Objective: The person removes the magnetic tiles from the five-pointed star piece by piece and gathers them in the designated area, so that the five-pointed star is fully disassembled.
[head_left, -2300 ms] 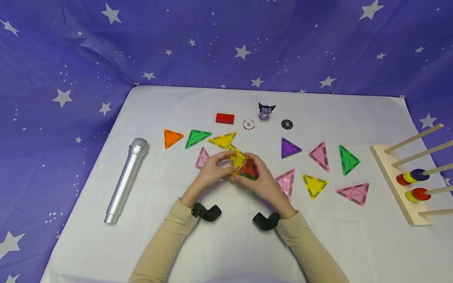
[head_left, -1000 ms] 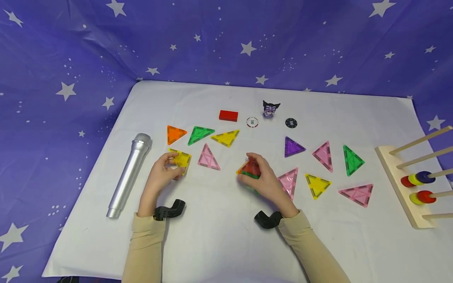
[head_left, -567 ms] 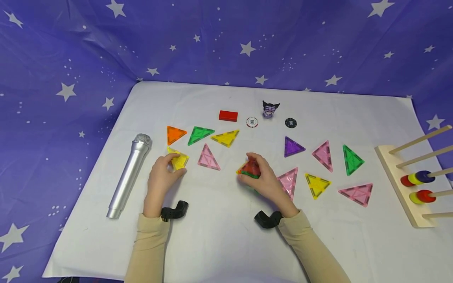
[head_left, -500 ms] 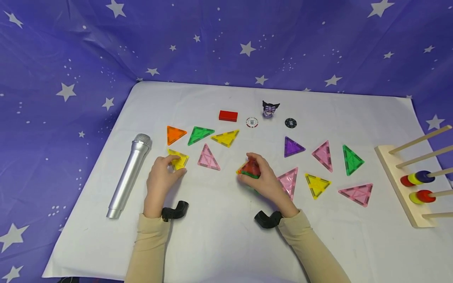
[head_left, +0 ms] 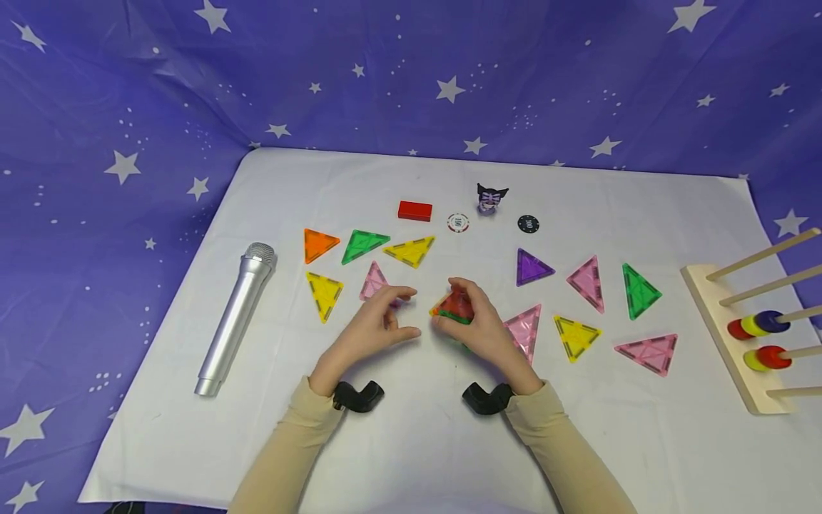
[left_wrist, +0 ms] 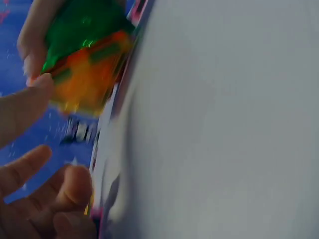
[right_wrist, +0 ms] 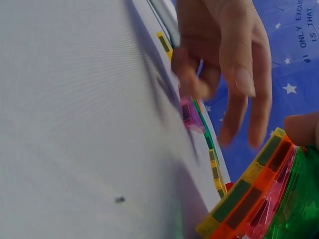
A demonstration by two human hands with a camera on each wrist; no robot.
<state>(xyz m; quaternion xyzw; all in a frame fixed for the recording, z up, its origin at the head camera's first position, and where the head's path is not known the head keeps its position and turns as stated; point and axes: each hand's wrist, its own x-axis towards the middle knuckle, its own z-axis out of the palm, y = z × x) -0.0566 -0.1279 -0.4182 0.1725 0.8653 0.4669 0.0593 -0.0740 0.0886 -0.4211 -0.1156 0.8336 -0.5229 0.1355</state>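
Note:
My right hand (head_left: 481, 332) grips a stack of triangular magnetic tiles (head_left: 456, 305) just above the table's middle. Yellow, orange, pink and green layers of the stack show in the right wrist view. My left hand (head_left: 369, 327) holds nothing; its thumb and fingers are spread apart, a short way left of the stack. Below the left hand lies a pink triangle tile (head_left: 372, 278), partly hidden by its fingers. Farther left, a yellow triangle tile (head_left: 324, 294) lies flat under an orange tile (head_left: 319, 245). A green tile (head_left: 363, 245) and another yellow tile (head_left: 412, 251) lie behind.
A silver microphone (head_left: 237, 318) lies at the left. Several loose tiles, among them a purple one (head_left: 533, 268), spread to the right. A wooden peg rack (head_left: 732, 343) stands at the right edge. Behind are a red block (head_left: 414, 210), two chips and a small figure (head_left: 490, 200).
My left hand took a yellow tile from the stack to the left, laid it below the orange tile and let go. It has since come back towards the stack. The right hand keeps its place.

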